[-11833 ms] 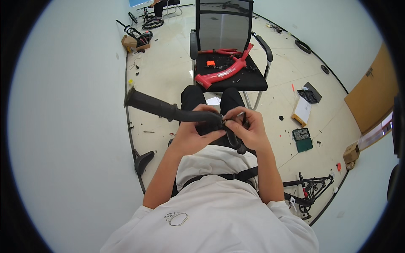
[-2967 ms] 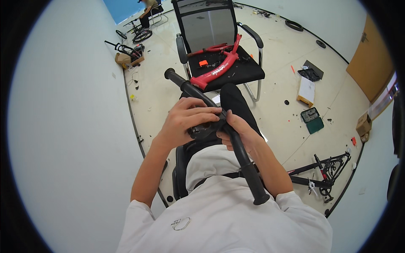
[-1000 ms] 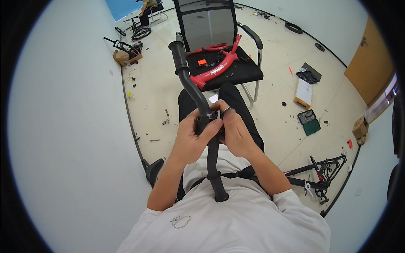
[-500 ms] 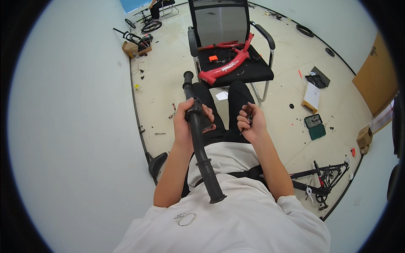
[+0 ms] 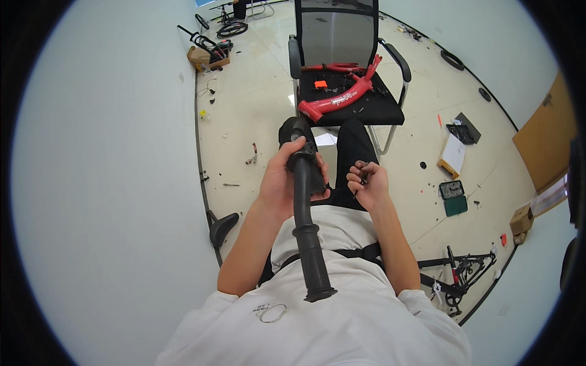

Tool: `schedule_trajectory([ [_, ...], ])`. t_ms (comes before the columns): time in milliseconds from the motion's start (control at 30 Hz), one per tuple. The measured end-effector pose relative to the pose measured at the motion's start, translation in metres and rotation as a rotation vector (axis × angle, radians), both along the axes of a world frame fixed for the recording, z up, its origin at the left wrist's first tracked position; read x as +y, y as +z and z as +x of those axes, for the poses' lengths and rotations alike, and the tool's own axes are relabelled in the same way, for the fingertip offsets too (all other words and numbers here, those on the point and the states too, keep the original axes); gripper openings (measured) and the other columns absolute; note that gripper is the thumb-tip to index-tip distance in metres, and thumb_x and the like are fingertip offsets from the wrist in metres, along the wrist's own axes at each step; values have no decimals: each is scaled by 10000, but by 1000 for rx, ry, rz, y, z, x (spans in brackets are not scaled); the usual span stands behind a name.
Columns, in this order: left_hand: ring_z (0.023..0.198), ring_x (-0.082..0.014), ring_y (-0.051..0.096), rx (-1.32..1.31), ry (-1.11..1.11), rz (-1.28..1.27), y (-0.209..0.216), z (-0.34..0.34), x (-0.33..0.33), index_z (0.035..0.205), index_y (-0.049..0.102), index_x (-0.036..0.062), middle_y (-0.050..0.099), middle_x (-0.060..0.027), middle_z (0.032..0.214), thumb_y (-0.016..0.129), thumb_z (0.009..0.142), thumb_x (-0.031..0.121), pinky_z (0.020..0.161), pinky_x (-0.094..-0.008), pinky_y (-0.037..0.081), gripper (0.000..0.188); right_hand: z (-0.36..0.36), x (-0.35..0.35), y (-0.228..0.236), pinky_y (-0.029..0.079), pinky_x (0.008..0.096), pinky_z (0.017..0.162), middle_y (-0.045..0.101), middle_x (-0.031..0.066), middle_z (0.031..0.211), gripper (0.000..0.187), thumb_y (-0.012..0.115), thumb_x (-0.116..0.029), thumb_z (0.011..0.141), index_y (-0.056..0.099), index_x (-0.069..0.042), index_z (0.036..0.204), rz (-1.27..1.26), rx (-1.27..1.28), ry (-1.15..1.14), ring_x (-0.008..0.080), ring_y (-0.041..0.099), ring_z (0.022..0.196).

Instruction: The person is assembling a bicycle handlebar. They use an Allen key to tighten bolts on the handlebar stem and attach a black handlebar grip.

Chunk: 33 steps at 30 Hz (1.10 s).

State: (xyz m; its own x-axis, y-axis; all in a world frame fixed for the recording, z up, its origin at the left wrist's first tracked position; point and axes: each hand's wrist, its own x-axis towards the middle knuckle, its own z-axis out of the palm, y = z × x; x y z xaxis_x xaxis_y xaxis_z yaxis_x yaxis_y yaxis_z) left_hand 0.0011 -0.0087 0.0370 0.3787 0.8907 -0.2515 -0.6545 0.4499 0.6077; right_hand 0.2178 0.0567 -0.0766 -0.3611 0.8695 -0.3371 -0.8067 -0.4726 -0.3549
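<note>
In left hand (image 5: pixel 280 178), handlebar (image 5: pixel 303 198); right hand (image 5: pixel 373 184) apart.

Looks like a bike workshop in an office-like room, going by the chair (image 5: pixel 339 38) and door (image 5: pixel 545 131). Has a black frame (image 5: pixel 453 268), saddle (image 5: pixel 223 230), tyre (image 5: pixel 452 64) and parts case (image 5: pixel 455 205) on the floor (image 5: pixel 262 97), a red frame (image 5: pixel 345 99) on the chair.

White lettering (image 5: pixel 342 98) along red frame (image 5: pixel 361 89), small dark lettering (image 5: pixel 264 307) on white shirt (image 5: pixel 329 326)

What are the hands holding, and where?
The left hand holds a black handlebar near its middle; the right hand, a small dark thing, part unclear.
</note>
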Motion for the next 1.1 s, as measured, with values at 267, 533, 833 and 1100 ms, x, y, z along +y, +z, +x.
schedule_trajectory([
  [267,808,-214,633,130,-16,48,-8,-1,0,863,603,64,615,-81,866,514,910,533,736,-415,543,480,-5,-4,11,307,244,441,510,86,785,186,440,-17,818,516,-4,988,157,-164,-7,122,380,556],
  [533,718,-190,619,62,-102,-30,-8,-8,8,832,610,71,631,-67,786,556,899,527,707,-410,524,464,-13,-19,34,185,227,319,385,3,510,343,453,-374,1013,507,-86,836,331,-273,276,74,242,359],
  [833,728,-223,640,96,-113,-152,-13,3,8,860,623,68,642,-76,800,606,890,516,700,-448,538,449,-22,-22,38,185,230,417,290,-40,616,138,467,-185,915,410,-117,809,261,-280,170,74,228,489],
  [1100,673,-194,610,115,-110,-122,-38,6,16,839,619,86,629,-51,756,654,851,446,664,-418,529,363,-17,-31,49,206,230,438,367,-42,634,52,501,-60,909,505,-47,959,541,-477,280,46,257,484],
])
